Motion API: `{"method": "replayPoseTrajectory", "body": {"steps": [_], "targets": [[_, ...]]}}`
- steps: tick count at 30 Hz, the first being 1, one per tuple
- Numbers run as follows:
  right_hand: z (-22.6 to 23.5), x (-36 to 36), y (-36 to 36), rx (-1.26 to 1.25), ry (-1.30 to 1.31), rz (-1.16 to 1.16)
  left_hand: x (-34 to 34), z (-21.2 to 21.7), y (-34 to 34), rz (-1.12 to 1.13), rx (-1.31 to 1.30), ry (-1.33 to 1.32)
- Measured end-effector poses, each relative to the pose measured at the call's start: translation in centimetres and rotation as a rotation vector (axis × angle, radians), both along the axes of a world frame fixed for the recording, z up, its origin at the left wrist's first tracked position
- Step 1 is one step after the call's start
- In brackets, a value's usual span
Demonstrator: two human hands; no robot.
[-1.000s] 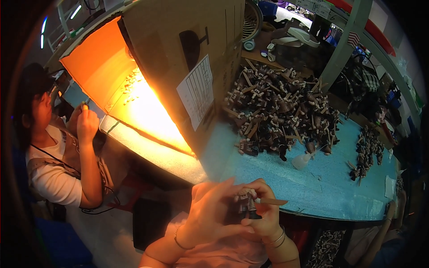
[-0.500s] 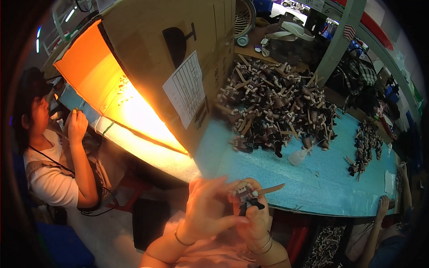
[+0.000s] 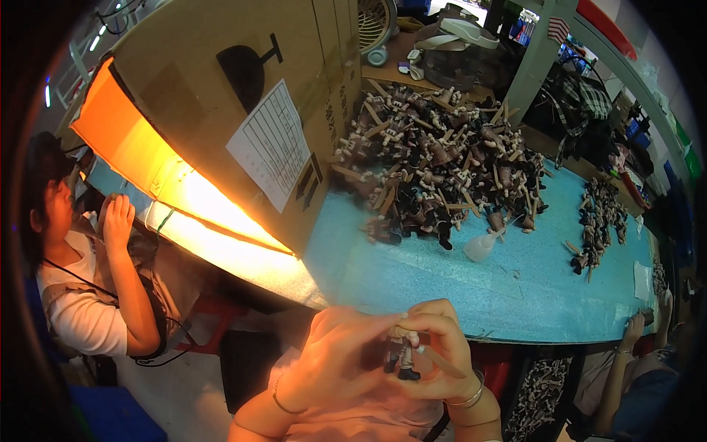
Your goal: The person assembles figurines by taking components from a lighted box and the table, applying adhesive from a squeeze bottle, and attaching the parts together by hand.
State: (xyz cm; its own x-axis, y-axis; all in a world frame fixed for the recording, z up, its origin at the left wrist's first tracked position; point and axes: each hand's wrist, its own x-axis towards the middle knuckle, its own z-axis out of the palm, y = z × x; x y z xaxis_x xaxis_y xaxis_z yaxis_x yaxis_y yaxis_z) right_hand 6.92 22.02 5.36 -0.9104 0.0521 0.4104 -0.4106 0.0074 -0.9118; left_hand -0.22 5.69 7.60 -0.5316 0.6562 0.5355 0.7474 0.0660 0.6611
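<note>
A small toy figurine (image 3: 403, 352) with pale upper parts, dark boots and a long tan blade-like piece (image 3: 442, 362) is held up in front of me. My right hand (image 3: 442, 342) curls round its right side, fingers and thumb closed on it. My left hand (image 3: 340, 357) comes in from the other side, its fingertips meeting the right hand's at the figurine's top. Part of the figurine is hidden by the fingers. Ahead on the blue tabletop (image 3: 398, 283) lies a large heap of similar figurines (image 3: 442, 166), with a small translucent squeeze bottle (image 3: 482, 245) at its near edge.
A tall cardboard box (image 3: 294, 88) stands at the left, glowing orange inside. Beyond it sits a person (image 3: 96, 295) with raised hands. At right lie a smaller figurine pile (image 3: 600, 221) and another person's hand (image 3: 632, 331). A filled container (image 3: 541, 390) stands below the table edge.
The figurine has been turned, so its blade-like piece now points down to the right. My left fingers have come in against its top. The view has shifted slightly.
</note>
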Motion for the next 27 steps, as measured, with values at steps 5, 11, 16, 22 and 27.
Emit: {"method": "replayPoseTrajectory", "body": {"steps": [5, 11, 16, 22, 27], "targets": [[2.2, -0.3, 0.7, 0.535, 0.307, -0.285, 0.9, -1.5, 0.6, 0.045, 0.183, 0.044], [3.7, 0.8, 0.8, 0.777, 0.445, -0.394, 1.2, -2.9, 0.6, -0.063, 0.292, -0.135], [3.6, 1.5, 0.5, 0.882, 0.425, -0.465, 1.6, -4.3, 1.5, -0.089, 0.392, -0.208], [3.9, 2.1, 0.7, 0.948, 0.301, -0.453, 2.1, -5.2, 2.5, -0.093, 0.381, -0.371], [3.7, 2.7, 1.5, 0.93, 0.25, -0.317, 1.2, -3.8, 2.2, -0.147, 0.091, -0.324]]}}
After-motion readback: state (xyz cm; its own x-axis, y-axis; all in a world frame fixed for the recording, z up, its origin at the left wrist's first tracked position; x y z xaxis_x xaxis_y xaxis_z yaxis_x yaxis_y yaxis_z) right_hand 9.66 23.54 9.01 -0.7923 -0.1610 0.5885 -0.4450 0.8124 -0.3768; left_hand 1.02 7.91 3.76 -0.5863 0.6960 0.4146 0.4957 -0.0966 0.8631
